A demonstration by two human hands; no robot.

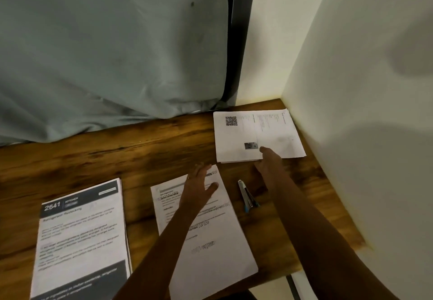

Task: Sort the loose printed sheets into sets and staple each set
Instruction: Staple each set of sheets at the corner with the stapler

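Note:
Three lots of printed sheets lie on a wooden table. A stack headed "2641" on a dark banner sits at the left. A white text sheet lies in the middle, and my left hand rests flat on its top end with fingers spread. A pile with a QR code lies at the far right corner. My right hand reaches to that pile's near edge, fingertips touching it. A small stapler with blue trim lies between my two arms.
A grey-green cloth hangs along the table's back edge, beside a dark upright post. White walls close in the right side and the back corner. The table's front right edge drops off near the bottom.

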